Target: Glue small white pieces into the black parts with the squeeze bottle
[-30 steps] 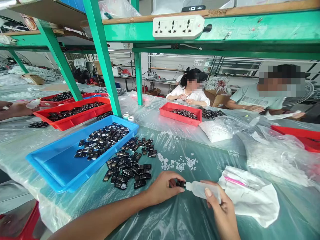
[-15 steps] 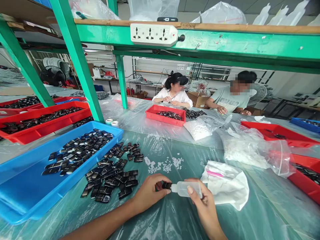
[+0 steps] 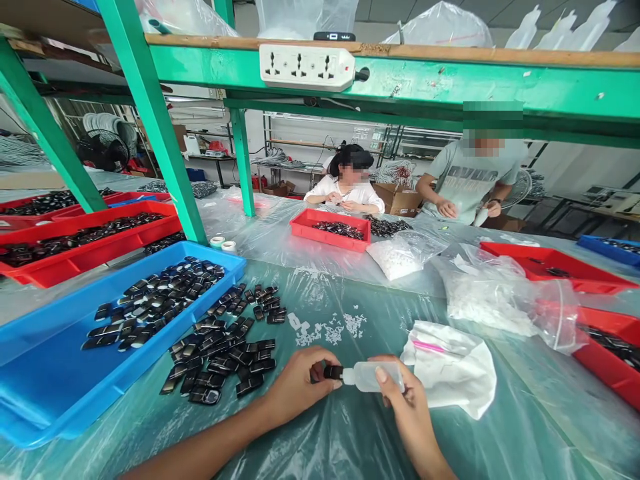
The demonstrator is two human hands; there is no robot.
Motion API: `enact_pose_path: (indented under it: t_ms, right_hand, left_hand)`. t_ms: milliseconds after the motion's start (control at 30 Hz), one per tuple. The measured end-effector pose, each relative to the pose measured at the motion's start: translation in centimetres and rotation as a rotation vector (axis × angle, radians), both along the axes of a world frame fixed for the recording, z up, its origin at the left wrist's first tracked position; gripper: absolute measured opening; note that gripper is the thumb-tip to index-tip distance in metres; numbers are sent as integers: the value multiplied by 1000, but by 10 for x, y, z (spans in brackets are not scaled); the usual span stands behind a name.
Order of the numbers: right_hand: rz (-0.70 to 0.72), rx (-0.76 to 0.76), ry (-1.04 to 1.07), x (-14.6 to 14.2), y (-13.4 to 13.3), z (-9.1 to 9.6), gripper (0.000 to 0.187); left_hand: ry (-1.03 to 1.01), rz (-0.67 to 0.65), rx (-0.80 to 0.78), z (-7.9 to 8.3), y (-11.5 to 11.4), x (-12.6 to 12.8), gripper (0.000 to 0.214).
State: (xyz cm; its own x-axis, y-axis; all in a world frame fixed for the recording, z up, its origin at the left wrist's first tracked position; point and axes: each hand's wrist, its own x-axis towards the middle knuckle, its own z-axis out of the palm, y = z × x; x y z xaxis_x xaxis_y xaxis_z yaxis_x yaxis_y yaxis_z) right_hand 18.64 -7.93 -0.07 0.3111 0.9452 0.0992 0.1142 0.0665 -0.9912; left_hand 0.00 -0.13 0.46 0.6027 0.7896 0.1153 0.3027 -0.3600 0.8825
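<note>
Between the thumb and fingers of my left hand (image 3: pixel 305 381) is a small black plastic part (image 3: pixel 332 372), held sideways above the table. My right hand (image 3: pixel 407 397) is closed around a translucent squeeze bottle (image 3: pixel 367 377) lying nearly level. Its nozzle end meets the black part; whether the tip is inside cannot be seen. Left of my hands lies a loose pile of similar black parts (image 3: pixel 220 360). Just beyond them, small white pieces (image 3: pixel 333 330) are scattered on the plastic sheet. A white cloth (image 3: pixel 457 380) with a pink stick (image 3: pixel 430 347) on it rests right of the bottle.
A blue tray (image 3: pixel 35 373) of black parts stands at left, red trays (image 3: pixel 100 247) behind it. Bags of white pieces (image 3: pixel 490 300) lie at right. A green shelf beam (image 3: pixel 450 83) with a power strip (image 3: pixel 305 67) crosses overhead. Two co-workers (image 3: pixel 350 187) are across the table.
The co-worker at the right has risen higher and now holds a white bottle-like thing. My hands, the bottle and the black part look almost unmoved.
</note>
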Motion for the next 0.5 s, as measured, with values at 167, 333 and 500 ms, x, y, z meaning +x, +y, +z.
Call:
enact_pose_path:
  t_ms: [167, 333, 500]
  right_hand:
    - [28, -65, 304, 0, 6, -7, 35]
    - [62, -44, 563, -2, 8, -3, 35]
    - [58, -48, 640, 1, 8, -5, 30]
  left_hand:
    - [-19, 16, -69, 0, -1, 0, 17]
    - [-60, 32, -102, -3, -1, 1, 20]
    - [-100, 3, -125, -7, 0, 0, 26]
